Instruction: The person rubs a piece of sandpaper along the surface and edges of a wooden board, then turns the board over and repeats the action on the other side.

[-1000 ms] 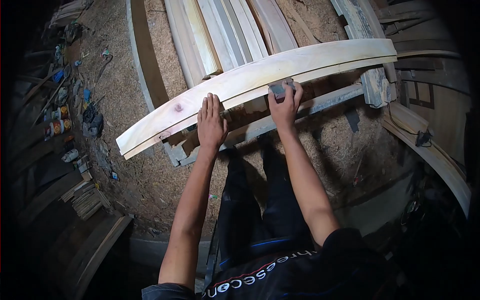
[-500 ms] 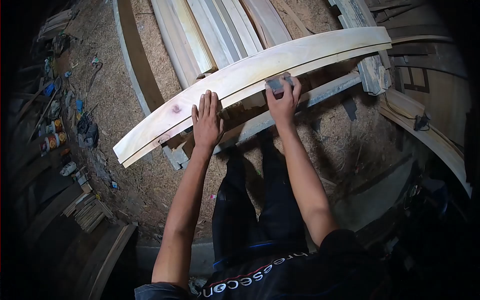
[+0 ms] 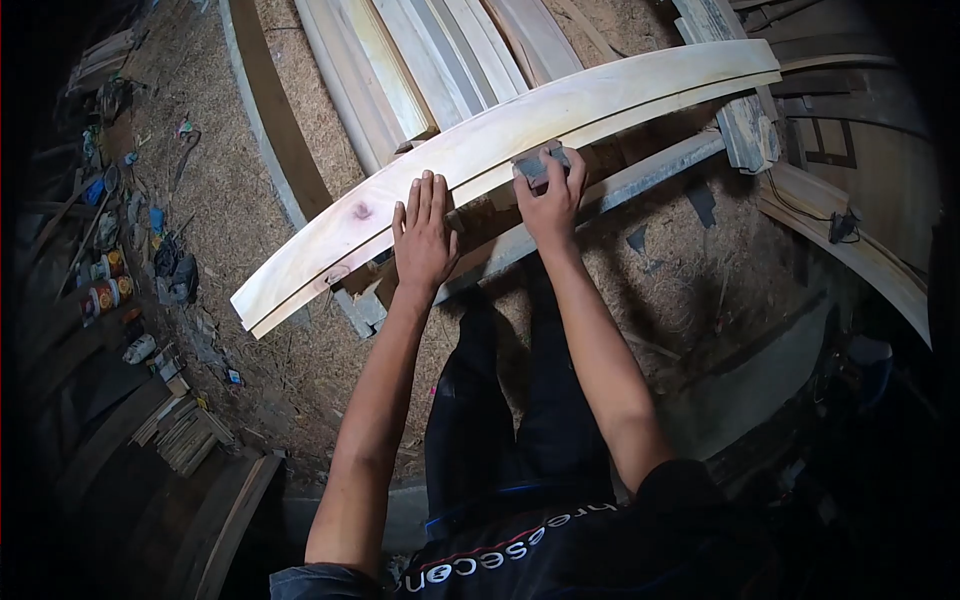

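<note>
While curved, right fingers point(image 3: 553, 172) round block point(image 3: 530, 167).

Wears a black shirt point(image 3: 620, 550) bearing white lettering point(image 3: 490, 563), legible in part as "hreesecon". Shows a thin red line point(image 3: 480, 550) alongside the lettering and a blue line point(image 3: 505, 490) farther beyond it. Has short sleeves point(image 3: 325, 583), greyish left of the lettering, and dark trousers point(image 3: 468, 410) beyond. Leaves both forearms point(image 3: 605, 365) bare.
</note>
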Demonstrator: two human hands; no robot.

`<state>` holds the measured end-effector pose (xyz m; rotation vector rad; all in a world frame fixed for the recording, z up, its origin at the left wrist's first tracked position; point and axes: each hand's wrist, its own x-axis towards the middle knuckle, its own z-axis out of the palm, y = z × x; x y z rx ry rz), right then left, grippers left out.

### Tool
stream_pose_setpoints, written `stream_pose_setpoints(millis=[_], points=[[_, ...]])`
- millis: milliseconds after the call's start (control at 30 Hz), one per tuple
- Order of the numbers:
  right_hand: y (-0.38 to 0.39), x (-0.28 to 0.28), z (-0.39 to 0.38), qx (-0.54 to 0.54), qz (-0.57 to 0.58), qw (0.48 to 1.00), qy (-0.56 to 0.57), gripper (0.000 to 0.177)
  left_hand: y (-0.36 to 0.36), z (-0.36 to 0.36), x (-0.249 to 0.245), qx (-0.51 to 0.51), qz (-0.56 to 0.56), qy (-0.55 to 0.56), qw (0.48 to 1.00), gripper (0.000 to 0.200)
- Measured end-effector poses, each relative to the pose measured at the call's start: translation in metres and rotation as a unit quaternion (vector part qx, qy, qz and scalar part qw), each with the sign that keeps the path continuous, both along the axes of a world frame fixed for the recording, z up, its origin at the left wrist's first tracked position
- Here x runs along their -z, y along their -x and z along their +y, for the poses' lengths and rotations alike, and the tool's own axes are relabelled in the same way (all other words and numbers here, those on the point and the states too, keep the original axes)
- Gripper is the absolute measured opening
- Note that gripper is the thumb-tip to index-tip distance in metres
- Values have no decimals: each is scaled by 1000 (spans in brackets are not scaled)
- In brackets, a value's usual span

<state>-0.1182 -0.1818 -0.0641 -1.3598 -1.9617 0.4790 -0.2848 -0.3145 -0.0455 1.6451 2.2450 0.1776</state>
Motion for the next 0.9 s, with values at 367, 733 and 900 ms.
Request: stream_pose_setpoints(millis=[367,733,900], points=[[32,2,-58,-64,37,995,65,49,6,0,5,2,-20,-14,1000,93],[49,1,-82,-66,26,995,69,50,14,-17,12,-34,-17,-29,999,93],[42,6,-69,-49,37,996,59,48,19,-22,7,-29,-36,-25,999,92]])
